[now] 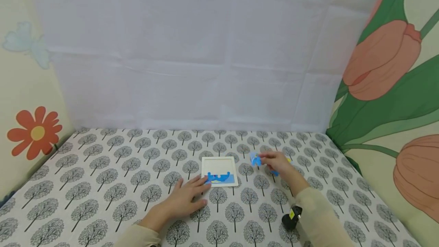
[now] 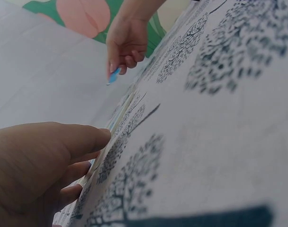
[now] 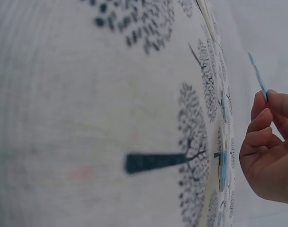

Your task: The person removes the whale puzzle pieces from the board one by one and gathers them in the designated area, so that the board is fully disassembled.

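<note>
A jigsaw piece [image 1: 255, 160], blue and pale, is pinched between the thumb and fingers of my right hand [image 1: 279, 164]. The right wrist view shows the piece [image 3: 257, 75] edge-on, held up off the cloth. To its left lies a white square puzzle tray [image 1: 218, 158], with joined blue pieces [image 1: 221, 178] along its lower part and bare white above. My left hand [image 1: 188, 198] lies with fingers spread, fingertips at the tray's lower left corner. In the left wrist view, the left hand [image 2: 44, 165] has its thumb extended, and the right hand [image 2: 127, 42] holds the piece beyond it.
Loose blue pieces [image 1: 274, 173] lie partly hidden under my right hand, with a bit of yellow [image 1: 289, 159] showing beside it. A tree-print cloth [image 1: 137, 182] covers the table. A white sheet [image 1: 178, 56] hangs behind, between painted walls.
</note>
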Tool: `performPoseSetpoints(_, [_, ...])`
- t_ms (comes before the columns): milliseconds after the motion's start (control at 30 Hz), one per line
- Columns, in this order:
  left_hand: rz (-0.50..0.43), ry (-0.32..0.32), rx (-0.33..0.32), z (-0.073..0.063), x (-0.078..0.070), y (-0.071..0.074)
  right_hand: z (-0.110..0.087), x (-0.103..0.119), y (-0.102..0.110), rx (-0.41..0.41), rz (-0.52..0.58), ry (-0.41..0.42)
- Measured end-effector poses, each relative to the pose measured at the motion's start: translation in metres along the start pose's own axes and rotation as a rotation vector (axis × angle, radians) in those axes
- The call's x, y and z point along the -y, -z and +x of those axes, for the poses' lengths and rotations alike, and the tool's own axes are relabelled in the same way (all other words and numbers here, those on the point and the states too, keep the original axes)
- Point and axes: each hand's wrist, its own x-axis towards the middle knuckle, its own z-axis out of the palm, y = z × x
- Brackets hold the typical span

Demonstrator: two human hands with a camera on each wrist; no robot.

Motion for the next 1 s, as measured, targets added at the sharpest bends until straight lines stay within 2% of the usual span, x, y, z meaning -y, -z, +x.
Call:
performPoseSetpoints(133, [-0.001, -0.002, -0.002, 0.000, 0.000, 0.000, 0.001, -0.003, -0.001, -0.001, -0.001, -0.006])
performPoseSetpoints(333, [-0.004, -0.002, -0.005, 0.000, -0.001, 0.001, 0.002, -0.009, -0.001, 0.028, 0.004, 0.034])
performPoseSetpoints(567, [-0.006, -0.004, -0.004, 0.000, -0.001, 0.001, 0.003, -0.013, 0.000, 0.037, 0.011, 0.024])
performPoseSetpoints(833, [-0.003, -0.012, 0.009, 0.000, 0.000, 0.002, 0.003, -0.016, -0.001, 0.035, -0.068, 0.037])
performPoseSetpoints(1000, [-0.003, -0.008, 0.011, 0.000, -0.001, 0.003, 0.004, -0.017, -0.001, 0.035, -0.079, 0.030])
